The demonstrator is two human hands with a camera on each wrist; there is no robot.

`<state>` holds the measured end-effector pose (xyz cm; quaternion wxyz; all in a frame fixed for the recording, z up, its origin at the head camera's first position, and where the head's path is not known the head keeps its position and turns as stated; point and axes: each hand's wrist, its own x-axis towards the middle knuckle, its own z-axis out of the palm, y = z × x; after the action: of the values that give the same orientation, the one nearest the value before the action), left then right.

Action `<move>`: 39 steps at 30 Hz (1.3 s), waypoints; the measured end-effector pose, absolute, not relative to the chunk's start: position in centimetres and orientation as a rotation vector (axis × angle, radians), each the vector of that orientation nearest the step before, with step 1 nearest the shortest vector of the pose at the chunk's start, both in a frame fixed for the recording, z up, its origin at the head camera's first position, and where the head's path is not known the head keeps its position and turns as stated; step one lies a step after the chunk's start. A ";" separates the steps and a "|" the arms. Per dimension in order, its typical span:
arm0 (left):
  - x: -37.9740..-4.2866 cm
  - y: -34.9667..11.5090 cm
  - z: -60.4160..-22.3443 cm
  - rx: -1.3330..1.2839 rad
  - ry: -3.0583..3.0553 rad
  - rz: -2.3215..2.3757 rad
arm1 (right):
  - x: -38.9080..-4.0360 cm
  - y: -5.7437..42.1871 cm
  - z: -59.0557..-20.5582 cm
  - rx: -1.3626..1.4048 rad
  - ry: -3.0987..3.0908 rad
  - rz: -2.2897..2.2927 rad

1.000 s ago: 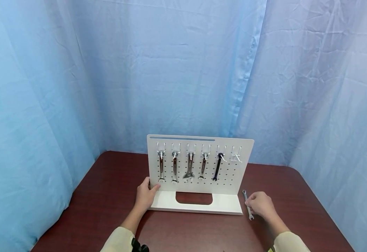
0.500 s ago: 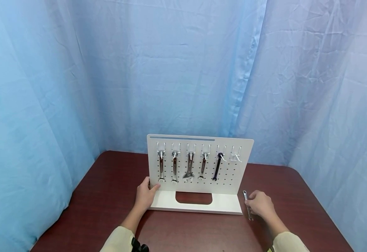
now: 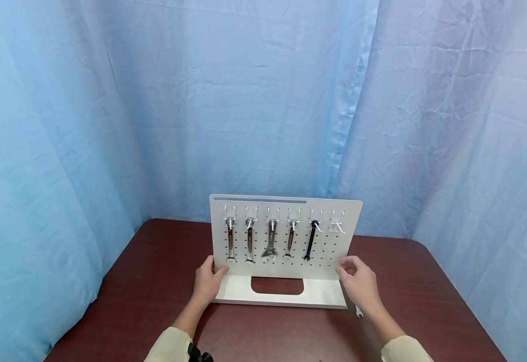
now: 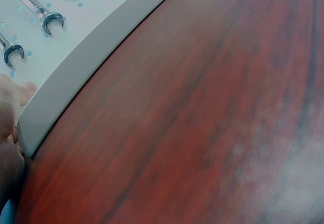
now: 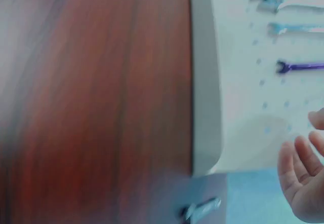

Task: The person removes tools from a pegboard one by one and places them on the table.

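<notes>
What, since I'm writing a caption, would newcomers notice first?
Probably the white pegboard stand on the table, with five wrenches hung in a row beside one bare hook. The left hand grips its left edge; the right hand near its right edge partly hides a loose wrench.

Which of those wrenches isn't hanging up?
The silver wrench lying on the table, partly hidden by the right hand; the other five hang from hooks on the white board.

Curtained-off tabletop set-up, room type unclear: blue curtains (image 3: 245,100) behind reddish-brown table (image 3: 263,329), white pegboard (image 3: 331,204) hung with wrenches (image 3: 270,242).
</notes>
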<state>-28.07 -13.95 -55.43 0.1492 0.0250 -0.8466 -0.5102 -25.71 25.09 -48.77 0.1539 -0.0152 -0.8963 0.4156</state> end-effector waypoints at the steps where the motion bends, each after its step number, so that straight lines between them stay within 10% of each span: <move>1: -28.0 -14.0 -55.5 0.074 -2.434 -1.468 | -25.7 24.7 -48.6 -0.019 -2.544 1.220; 39: -28.3 -14.1 -55.8 0.052 -2.410 -1.481 | -28.9 18.6 -44.5 0.130 -2.223 1.929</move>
<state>-28.25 -14.12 -55.83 0.1558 0.0181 -0.8414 -0.5171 -28.93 18.61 -44.49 0.0975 0.0440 -0.7510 0.6516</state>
